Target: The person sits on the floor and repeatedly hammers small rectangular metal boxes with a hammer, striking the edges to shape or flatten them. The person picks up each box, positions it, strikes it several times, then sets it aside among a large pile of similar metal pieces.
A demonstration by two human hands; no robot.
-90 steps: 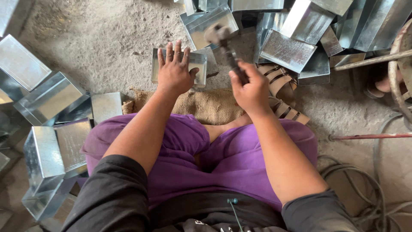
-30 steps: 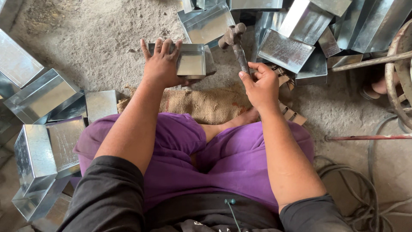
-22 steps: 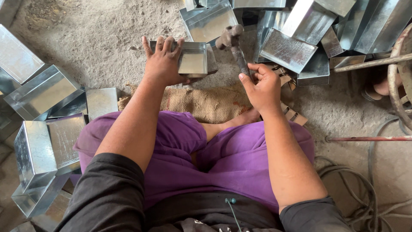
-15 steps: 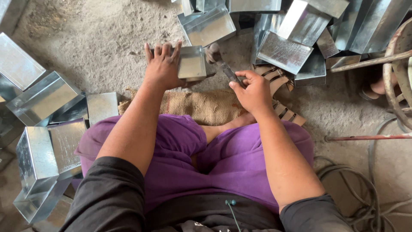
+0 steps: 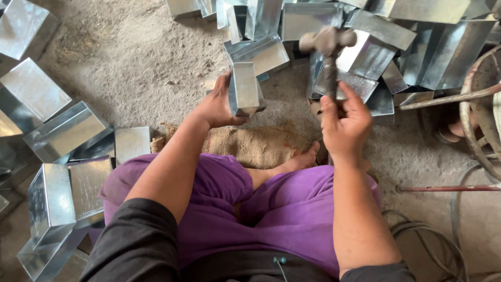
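My left hand (image 5: 216, 104) grips a small sheet-metal box (image 5: 245, 89), held on edge just beyond the burlap sack (image 5: 250, 143). My right hand (image 5: 344, 125), fingers clenched, holds a hammer (image 5: 329, 44) raised right of the box.

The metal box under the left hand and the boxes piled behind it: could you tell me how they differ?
The metal box stands alone on edge, steadied by the left hand; the piled boxes lie tumbled against each other, untouched. The held box is beside the burlap sack; the pile lies beyond the hammer. Both are shiny grey sheet metal.
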